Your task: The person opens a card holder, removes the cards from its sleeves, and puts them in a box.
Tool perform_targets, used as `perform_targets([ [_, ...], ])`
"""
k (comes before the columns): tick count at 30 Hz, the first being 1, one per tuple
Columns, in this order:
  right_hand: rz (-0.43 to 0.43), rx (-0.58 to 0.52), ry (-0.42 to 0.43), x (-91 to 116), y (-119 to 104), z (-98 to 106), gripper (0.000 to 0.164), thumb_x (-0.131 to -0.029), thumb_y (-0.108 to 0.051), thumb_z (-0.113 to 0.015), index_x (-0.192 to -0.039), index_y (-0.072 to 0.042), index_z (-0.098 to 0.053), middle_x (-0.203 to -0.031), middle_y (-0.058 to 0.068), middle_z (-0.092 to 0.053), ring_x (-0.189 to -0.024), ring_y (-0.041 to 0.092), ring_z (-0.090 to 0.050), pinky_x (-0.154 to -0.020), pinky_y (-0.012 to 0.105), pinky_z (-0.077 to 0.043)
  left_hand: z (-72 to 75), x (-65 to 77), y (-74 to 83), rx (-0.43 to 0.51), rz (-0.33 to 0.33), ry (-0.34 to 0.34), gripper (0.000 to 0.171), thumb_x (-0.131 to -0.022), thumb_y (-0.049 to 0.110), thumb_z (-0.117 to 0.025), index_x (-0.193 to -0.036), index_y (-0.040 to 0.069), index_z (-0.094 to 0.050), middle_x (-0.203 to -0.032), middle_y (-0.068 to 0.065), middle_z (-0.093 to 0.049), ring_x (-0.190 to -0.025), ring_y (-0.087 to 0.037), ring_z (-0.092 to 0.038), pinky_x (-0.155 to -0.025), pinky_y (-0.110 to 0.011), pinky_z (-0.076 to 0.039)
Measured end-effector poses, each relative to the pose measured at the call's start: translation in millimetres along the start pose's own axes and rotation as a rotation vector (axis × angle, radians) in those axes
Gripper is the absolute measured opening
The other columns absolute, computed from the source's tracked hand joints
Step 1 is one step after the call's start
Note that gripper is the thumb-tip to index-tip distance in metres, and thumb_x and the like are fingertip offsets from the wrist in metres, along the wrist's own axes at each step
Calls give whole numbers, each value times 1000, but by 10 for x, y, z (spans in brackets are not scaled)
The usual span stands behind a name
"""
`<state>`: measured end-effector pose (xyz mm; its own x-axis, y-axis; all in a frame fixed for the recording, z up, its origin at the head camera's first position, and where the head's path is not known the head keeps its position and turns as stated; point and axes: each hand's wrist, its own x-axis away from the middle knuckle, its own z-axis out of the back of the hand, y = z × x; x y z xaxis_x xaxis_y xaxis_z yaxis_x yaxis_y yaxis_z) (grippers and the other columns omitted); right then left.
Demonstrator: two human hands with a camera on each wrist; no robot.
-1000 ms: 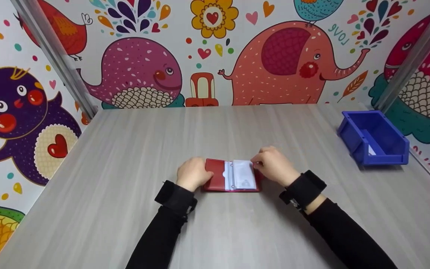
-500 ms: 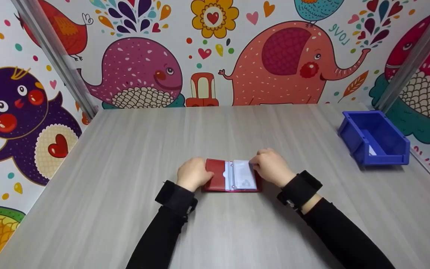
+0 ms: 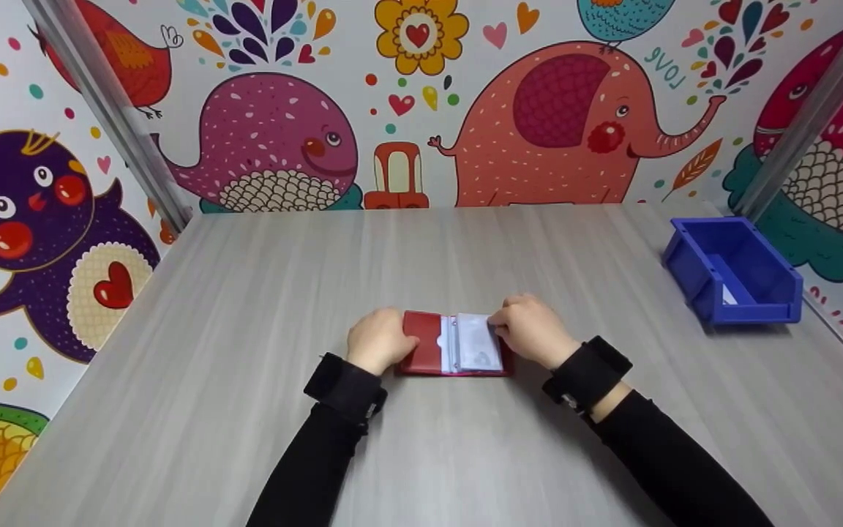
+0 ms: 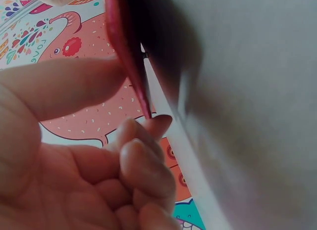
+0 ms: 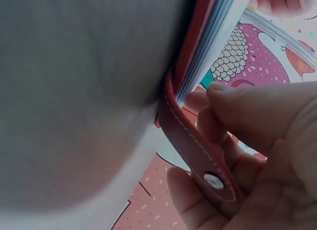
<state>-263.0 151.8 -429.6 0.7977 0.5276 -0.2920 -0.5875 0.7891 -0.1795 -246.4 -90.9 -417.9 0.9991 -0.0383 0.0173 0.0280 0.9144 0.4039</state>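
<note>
A red card holder (image 3: 421, 344) lies spread on the table, its clear plastic sleeves (image 3: 478, 341) stacked on the right half. My left hand (image 3: 376, 341) pinches the left cover between thumb and fingers; the left wrist view shows the cover's edge (image 4: 130, 57) between them. At the upper right corner of the sleeves, my right hand (image 3: 538, 331) holds with bent fingers. In the right wrist view its thumb and index finger are at the page edges (image 5: 208, 47), while a stitched strap (image 5: 185, 131) with a metal snap (image 5: 213, 181) lies against the other fingers.
A blue plastic bin (image 3: 735, 271) stands at the right back of the grey table (image 3: 282, 278), with something white inside. Walls printed with cartoon animals (image 3: 553, 132) border the back and both sides.
My right hand has shifted slightly left and down at the sleeves' corner, settling over the edge. The left hand and the card holder have stayed in place.
</note>
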Motion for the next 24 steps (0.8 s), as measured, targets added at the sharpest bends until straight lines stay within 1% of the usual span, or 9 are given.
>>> perform_targets([
  [8, 50, -1, 10, 12, -5, 3, 11, -82, 4, -72, -89, -2, -77, -73, 9, -60, -69, 28, -56, -69, 42, -46, 2, 1, -1, 2, -1, -3, 26, -81, 27, -76, -88, 3, -67, -87, -9, -67, -80, -27, -62, -72, -44, -51],
  [12, 47, -27, 6, 18, -25, 2, 11, -81, 4, -73, -87, -4, -77, -71, 6, -58, -69, 27, -54, -68, 40, -45, -9, -2, -11, 9, -9, 7, 24, -81, 25, -76, -86, 3, -67, -86, -9, -67, -79, -27, -62, -71, -44, -51],
  [15, 38, -40, -8, 22, -49, 5, 12, -81, 3, -74, -88, -6, -78, -71, 5, -57, -69, 26, -52, -67, 38, -45, -17, -6, -20, 12, -14, 16, 24, -81, 25, -76, -86, 3, -67, -86, -9, -67, -79, -27, -63, -70, -44, -51],
  [20, 56, -44, -16, 21, -79, 4, 12, -81, 2, -74, -90, -5, -78, -72, 5, -58, -70, 25, -53, -67, 38, -46, -18, -7, -19, 5, -10, 16, 26, -81, 26, -76, -87, 3, -67, -89, -11, -68, -82, -29, -64, -72, -45, -51],
  [24, 72, -50, -12, 17, -95, -4, 12, -81, 2, -73, -88, -6, -78, -71, 4, -57, -70, 25, -54, -68, 39, -46, -13, -2, -10, 2, -6, 12, 26, -81, 26, -76, -87, 2, -67, -90, -11, -68, -82, -29, -64, -72, -45, -52],
])
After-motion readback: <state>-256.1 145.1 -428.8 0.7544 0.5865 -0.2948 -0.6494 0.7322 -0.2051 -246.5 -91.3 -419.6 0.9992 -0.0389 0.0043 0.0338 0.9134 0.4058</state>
